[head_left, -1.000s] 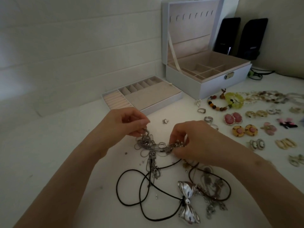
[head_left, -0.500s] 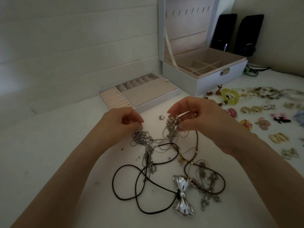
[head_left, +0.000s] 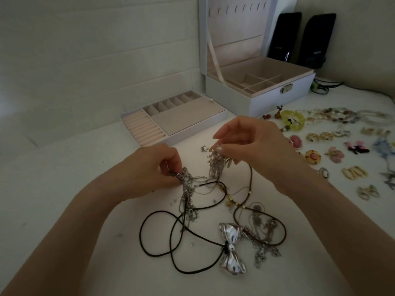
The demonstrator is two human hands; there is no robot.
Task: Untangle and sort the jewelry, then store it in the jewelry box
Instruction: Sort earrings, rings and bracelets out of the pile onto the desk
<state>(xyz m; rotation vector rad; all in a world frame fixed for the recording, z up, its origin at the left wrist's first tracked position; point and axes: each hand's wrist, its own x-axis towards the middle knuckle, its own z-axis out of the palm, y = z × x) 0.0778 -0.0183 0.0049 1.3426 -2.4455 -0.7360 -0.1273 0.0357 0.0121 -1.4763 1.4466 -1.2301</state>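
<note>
Pinching one clump of the silver chain tangle point(head_left: 186, 184) with the left grip point(head_left: 149, 167), low and close to the bench point(head_left: 64, 199), probably to keep that end fixed. Lifting a second clump of the same tangle with the right grip point(head_left: 252, 144), thumb and fingertips closed on it, a little higher and apart from the left one, apparently to stretch the thin strands between the two and to find where the knot can open. Both closed on chain, then, neither one free. Below the hands, on the bench and partly under the chains: a black cord point(head_left: 162, 238) in loose loops with a shiny silver bow pendant point(head_left: 232, 248), and just beside it a brown cord necklace point(head_left: 283, 231) crossed by more fine chains. Looks very thin and matted, with many small links; likely to tighten if pulled hard, so better to tease slowly. Not yet stored: jewelry box point(head_left: 235, 97) standing open at the back, with its ring tray point(head_left: 181, 120) set out near it to receive the pieces. At the right, earrings point(head_left: 312, 157) laid in pairs, well apart from the tangle, presumably sorted.
</note>
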